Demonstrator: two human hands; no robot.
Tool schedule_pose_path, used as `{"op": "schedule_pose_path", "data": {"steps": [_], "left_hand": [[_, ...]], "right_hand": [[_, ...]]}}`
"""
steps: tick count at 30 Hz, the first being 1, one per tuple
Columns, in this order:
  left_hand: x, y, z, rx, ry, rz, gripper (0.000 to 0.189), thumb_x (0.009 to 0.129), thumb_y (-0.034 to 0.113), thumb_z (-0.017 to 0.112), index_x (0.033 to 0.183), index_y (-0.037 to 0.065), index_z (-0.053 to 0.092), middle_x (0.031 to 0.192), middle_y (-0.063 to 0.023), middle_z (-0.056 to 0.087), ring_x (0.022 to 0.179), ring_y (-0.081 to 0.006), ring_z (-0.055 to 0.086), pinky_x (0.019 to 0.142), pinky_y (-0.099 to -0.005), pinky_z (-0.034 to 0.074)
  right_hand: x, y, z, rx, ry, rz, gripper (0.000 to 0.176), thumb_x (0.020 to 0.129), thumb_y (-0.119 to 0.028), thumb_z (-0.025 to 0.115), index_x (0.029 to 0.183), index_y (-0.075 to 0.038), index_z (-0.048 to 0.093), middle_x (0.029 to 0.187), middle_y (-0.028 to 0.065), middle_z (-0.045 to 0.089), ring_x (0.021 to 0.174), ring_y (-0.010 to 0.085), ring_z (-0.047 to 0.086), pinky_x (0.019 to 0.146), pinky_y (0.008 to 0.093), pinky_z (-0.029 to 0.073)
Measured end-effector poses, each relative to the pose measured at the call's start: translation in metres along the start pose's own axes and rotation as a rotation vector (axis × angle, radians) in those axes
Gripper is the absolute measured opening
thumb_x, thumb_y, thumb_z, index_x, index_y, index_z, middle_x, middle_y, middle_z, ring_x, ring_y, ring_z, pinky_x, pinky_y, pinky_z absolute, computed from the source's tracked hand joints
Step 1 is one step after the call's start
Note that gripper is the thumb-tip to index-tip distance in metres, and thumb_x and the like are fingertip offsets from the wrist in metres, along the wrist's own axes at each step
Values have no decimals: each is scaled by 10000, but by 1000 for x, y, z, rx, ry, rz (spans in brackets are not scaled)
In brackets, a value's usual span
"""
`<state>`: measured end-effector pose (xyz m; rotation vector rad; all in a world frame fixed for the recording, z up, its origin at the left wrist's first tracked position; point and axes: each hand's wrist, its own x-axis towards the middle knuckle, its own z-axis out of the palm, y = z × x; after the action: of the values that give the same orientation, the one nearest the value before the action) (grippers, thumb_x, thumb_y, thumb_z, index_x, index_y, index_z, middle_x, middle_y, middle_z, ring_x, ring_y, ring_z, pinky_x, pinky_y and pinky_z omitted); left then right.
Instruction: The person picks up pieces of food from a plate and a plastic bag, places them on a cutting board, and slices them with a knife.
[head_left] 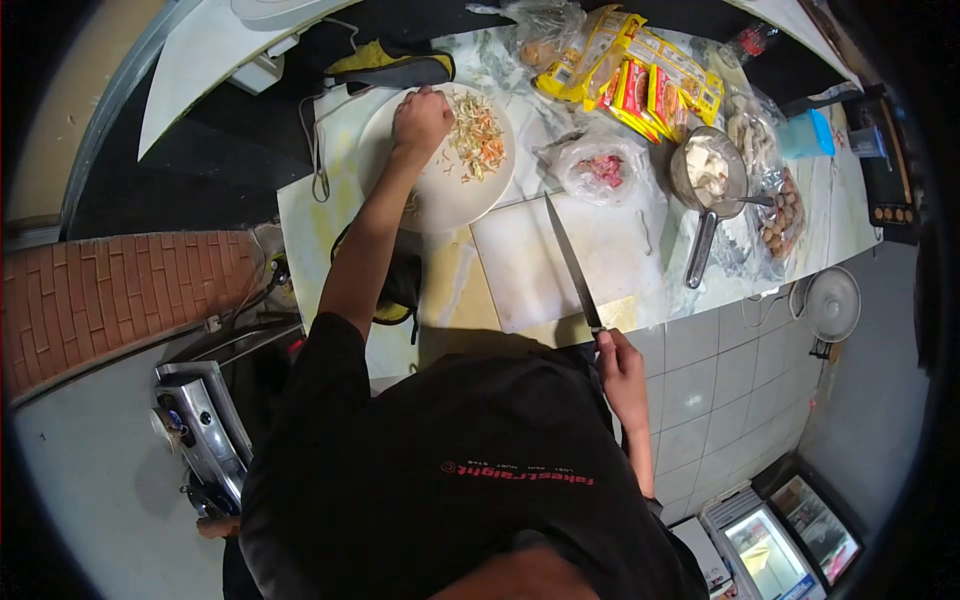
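A large white plate holds shredded vegetables, pale and orange. Over the plate's upper left part is my left hand, closed with its fingers curled down; whatever it may hold is hidden. My right hand grips the handle of a long knife at the counter's front edge. The blade points away from me, lying over a white cutting board. Just behind the board sits a clear plastic bag with reddish pieces in it.
A pan with white chunks stands right of the bag. Yellow and red packets lie behind. Bagged brown round items and a blue container are at the right. Another person's hand shows near a stove, lower left.
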<state>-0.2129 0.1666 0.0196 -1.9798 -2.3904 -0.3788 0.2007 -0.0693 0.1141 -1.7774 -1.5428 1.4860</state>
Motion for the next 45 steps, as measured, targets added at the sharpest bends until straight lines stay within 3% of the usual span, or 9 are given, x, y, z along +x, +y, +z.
{"op": "schedule_pose_path", "data": {"steps": [4, 6, 8, 17, 23, 31, 35, 42, 45], "left_hand": [[0, -14, -6, -282, 69, 32, 110, 812, 134, 703, 866, 40, 687, 954, -151, 684, 914, -296, 680, 831, -417, 551], [-1, -15, -17, -376, 113, 59, 94, 816, 106, 691, 863, 26, 674, 929, -158, 687, 890, -279, 684, 809, -396, 554], [-6, -6, -46, -543, -35, -153, 100, 829, 59, 695, 910, 15, 656, 888, -122, 689, 810, -190, 673, 789, -306, 542], [-10, -8, -5, -1127, 85, 52, 142, 909, 30, 669, 1050, 17, 671, 832, -37, 694, 748, -82, 639, 692, -232, 517], [-33, 14, -5, -946, 15, 42, 154, 986, 56, 613, 1115, 10, 683, 920, 34, 685, 789, -21, 584, 741, -177, 463], [-106, 83, -41, -1292, 114, 31, 166, 918, 27, 687, 1081, 44, 662, 927, -8, 684, 803, -57, 603, 730, -224, 488], [-171, 133, -24, -1079, -39, 109, 246, 872, -13, 702, 1104, 36, 635, 948, -51, 683, 837, -136, 634, 805, -284, 504], [-209, 148, 6, -861, -9, 172, 319, 837, 24, 719, 1135, 43, 607, 1003, -86, 657, 987, -295, 603, 897, -414, 489], [-209, 148, 6, -890, 13, 168, 331, 834, 21, 703, 1147, 49, 596, 1037, -97, 632, 1022, -328, 577, 915, -434, 472]], "right_hand": [[0, -2, -3, 17, -21, 23, 408, 1081, -365, 480, 827, -51, 536, 614, -71, 396, 564, 34, 350, 507, 250, 283], [0, -4, -6, -33, -16, 45, 404, 1072, -329, 499, 882, 16, 590, 575, 59, 491, 553, 119, 428, 525, 322, 376], [1, -4, -5, -13, -3, 25, 402, 1072, -327, 499, 880, 15, 586, 573, 55, 479, 555, 116, 420, 525, 321, 373], [7, 6, -7, 5, -23, 11, 416, 1074, -336, 494, 856, 9, 567, 574, 40, 459, 554, 109, 396, 518, 315, 355], [3, 8, -10, 8, -23, 27, 397, 1071, -322, 502, 866, 10, 575, 584, 44, 467, 561, 104, 402, 519, 315, 361], [0, 16, -12, -48, -15, 34, 361, 1072, -293, 498, 905, 11, 600, 580, 50, 484, 553, 104, 409, 516, 314, 368], [-5, 26, -8, -23, 8, 15, 350, 1070, -282, 500, 919, 17, 601, 588, 76, 513, 545, 115, 448, 519, 324, 384], [-19, 17, -14, -202, 31, -9, 292, 1056, -239, 518, 1007, 35, 608, 620, 229, 569, 526, 399, 562, 518, 427, 417], [-21, 23, -13, -216, 72, -75, 284, 1055, -231, 517, 1015, 35, 609, 633, 247, 582, 582, 440, 600, 525, 457, 424]]}}
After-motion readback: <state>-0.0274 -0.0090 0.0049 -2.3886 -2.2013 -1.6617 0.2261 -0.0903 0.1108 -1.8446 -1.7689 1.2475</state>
